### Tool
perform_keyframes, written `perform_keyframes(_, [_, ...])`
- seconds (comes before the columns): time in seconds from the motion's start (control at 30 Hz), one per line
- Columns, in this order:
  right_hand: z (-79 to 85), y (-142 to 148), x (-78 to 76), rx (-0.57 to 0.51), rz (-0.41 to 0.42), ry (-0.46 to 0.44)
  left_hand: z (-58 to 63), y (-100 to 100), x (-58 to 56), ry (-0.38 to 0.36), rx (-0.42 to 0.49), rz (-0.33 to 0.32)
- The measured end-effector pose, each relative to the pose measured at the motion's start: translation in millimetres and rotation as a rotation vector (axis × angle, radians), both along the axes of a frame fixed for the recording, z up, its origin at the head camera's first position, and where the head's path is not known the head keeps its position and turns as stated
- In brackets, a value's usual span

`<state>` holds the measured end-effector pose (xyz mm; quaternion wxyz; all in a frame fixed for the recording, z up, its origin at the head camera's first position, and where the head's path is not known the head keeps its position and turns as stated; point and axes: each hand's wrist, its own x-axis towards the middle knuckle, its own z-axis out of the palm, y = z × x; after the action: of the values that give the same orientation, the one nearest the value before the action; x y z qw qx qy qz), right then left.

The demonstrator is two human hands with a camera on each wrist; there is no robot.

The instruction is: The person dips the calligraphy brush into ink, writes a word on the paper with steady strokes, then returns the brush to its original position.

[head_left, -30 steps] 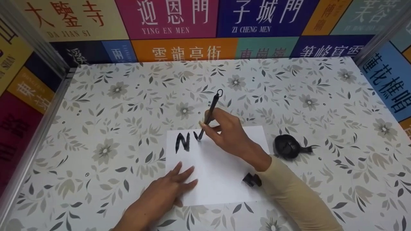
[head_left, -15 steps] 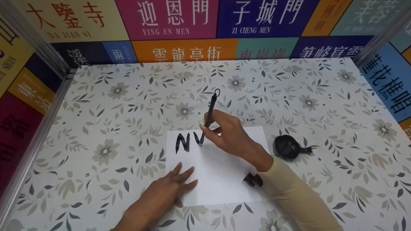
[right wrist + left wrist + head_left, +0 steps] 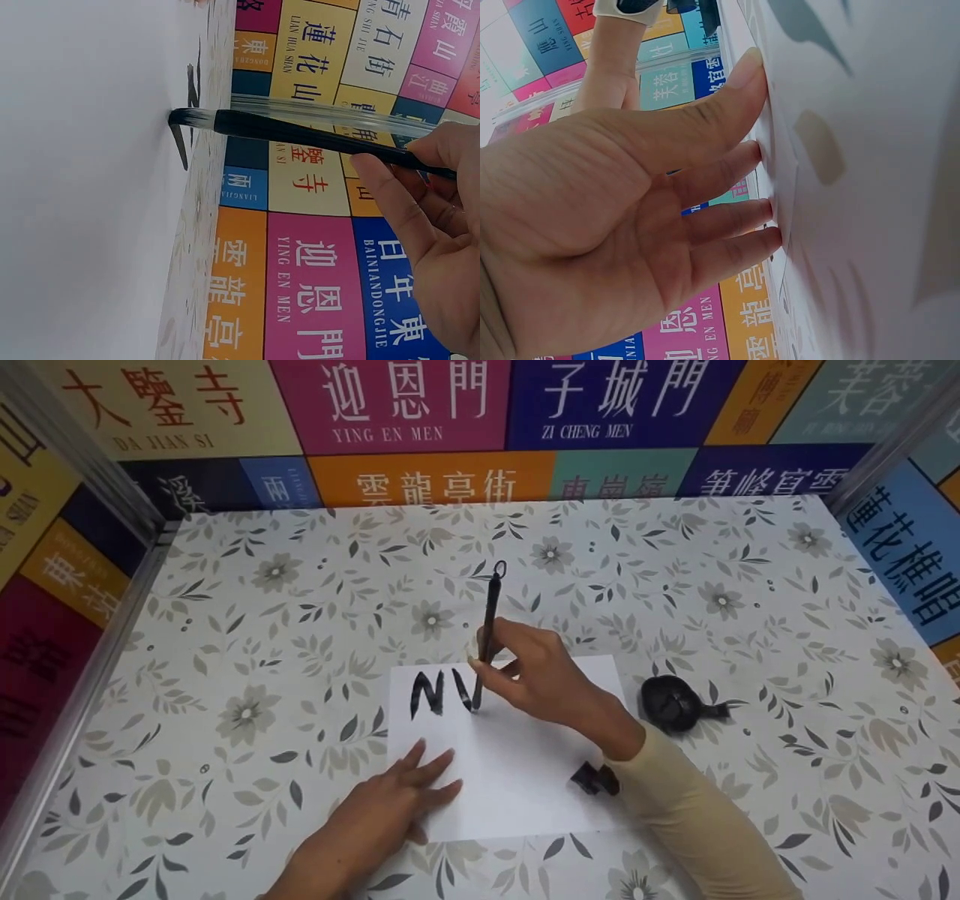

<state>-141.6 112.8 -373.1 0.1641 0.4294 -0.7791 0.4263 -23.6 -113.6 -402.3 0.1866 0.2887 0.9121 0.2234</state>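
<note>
My right hand [image 3: 544, 675] pinches a black ink brush [image 3: 489, 615] with a hanging loop at its top end, held nearly upright. In the right wrist view the brush [image 3: 292, 133] has its bristles bent against the white paper [image 3: 82, 187], at the end of a dark slanting stroke. Left of that stroke on the paper [image 3: 517, 780] stands a black painted N [image 3: 427, 694]. My left hand [image 3: 394, 802] rests with fingers spread on the paper's lower left part. The left wrist view shows the left hand's [image 3: 667, 165] fingertips touching the sheet.
A small black ink dish [image 3: 670, 703] with a short handle stands right of the paper. A black paperweight-like block [image 3: 595, 778] lies at the sheet's right side, by the right sleeve. The table [image 3: 360, 562] has a floral cover, with colourful lettered panels [image 3: 409, 405] behind it.
My right hand has drawn the brush down and slightly right, lengthening the slanting stroke beside the N. The brush's top has swung left, more upright. My left hand stays in place.
</note>
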Motion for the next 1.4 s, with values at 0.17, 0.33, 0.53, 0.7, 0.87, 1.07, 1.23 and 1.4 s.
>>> perform_keyframes(0.17, [1.1, 0, 1.4, 0.025, -0.008, -0.017, -0.3, 1, -0.5, -0.008, -0.013, 0.002])
perform_keyframes(0.33, [2.4, 1, 1.7, 0.035, 0.001, -0.031, -0.4, 0, -0.1, -0.001, -0.025, 0.001])
perform_keyframes(0.53, [3.6, 4, -0.1, 0.028, 0.005, -0.035, -0.4, 1, -0.3, 0.006, -0.031, 0.004])
perform_keyframes(0.7, [3.5, 6, -1.2, 0.033, -0.002, -0.042, -0.8, 1, 0.5, 0.012, -0.032, -0.003])
perform_keyframes(0.87, [3.2, 7, -2.3, 0.034, 0.003, -0.057, -1.5, 0, 2.3, 0.036, -0.022, -0.004])
perform_keyframes(1.07, [3.1, 9, -4.1, 0.021, 0.028, -0.074, -2.0, 0, 1.7, 0.06, -0.018, -0.021])
perform_keyframes(1.23, [2.2, 11, -6.4, 0.017, 0.046, -0.059, -2.9, -2, 2.1, 0.088, 0.013, -0.034])
perform_keyframes(1.4, [1.8, 11, -7.9, 0.013, 0.031, -0.031, -3.2, -2, 2.3, 0.074, 0.018, -0.024])
